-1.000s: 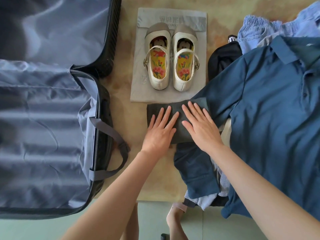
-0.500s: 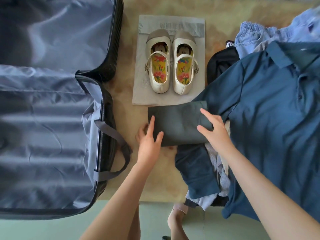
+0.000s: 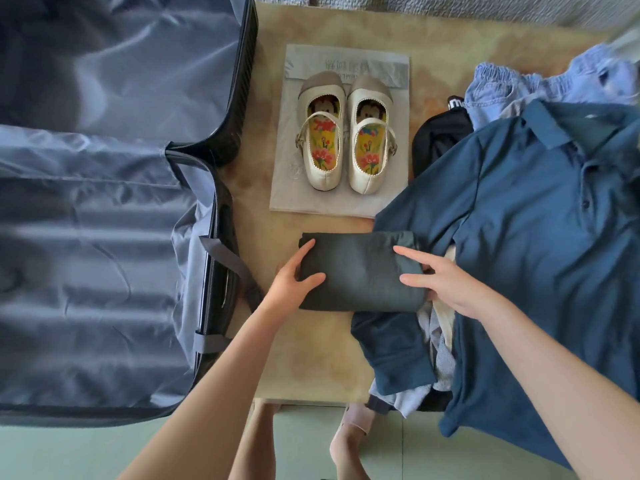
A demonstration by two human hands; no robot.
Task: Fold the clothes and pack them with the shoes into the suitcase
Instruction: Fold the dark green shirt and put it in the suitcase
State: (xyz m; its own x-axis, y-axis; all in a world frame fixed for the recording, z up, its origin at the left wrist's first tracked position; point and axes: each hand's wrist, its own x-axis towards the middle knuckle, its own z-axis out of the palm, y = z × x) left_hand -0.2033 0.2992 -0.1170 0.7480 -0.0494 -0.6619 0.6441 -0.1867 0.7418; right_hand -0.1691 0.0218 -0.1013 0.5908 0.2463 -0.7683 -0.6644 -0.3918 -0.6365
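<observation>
landmark: shoes (image 3: 320,150), a cream strapped pair with flowered insoles, side by side, toes pointing away from the person
under the shoes: a flat grey bag (image 3: 287,199) with faint print at its far end, too blurred to read
grey cloth (image 3: 360,271): folded into a thick rectangle on the table (image 3: 311,358), nearer the person than the shoes and just clear of the bag's near edge
left hand (image 3: 294,275): grips the cloth's left edge, with thumb and one finger lying on top and the other fingers hidden at the edge
right hand (image 3: 446,282): holds the cloth's right edge, with forefinger and thumb stretched over the top and the rest curled at the edge
hands to each other: apart, one at each end of the cloth
suitcase (image 3: 104,271): left of the shoes, lying open, grey lining showing in both halves, not touching the cloth
strap (image 3: 228,261): grey, looped over the suitcase rim on the side facing the shoes
polo (image 3: 536,237): dark blue, spread out right of the shoes; one sleeve reaches the bag's near right corner and meets the cloth's far right corner
black garment (image 3: 436,140): just right of the shoes, partly under the polo
denim (image 3: 502,88): light blue, bunched, right of the shoes and beyond the black garment
pale clothes (image 3: 440,341): heaped under the polo, nearer the person than the shoes and to their right
foot (image 3: 349,434): in a pale sock on the green floor, below the table's near edge
</observation>
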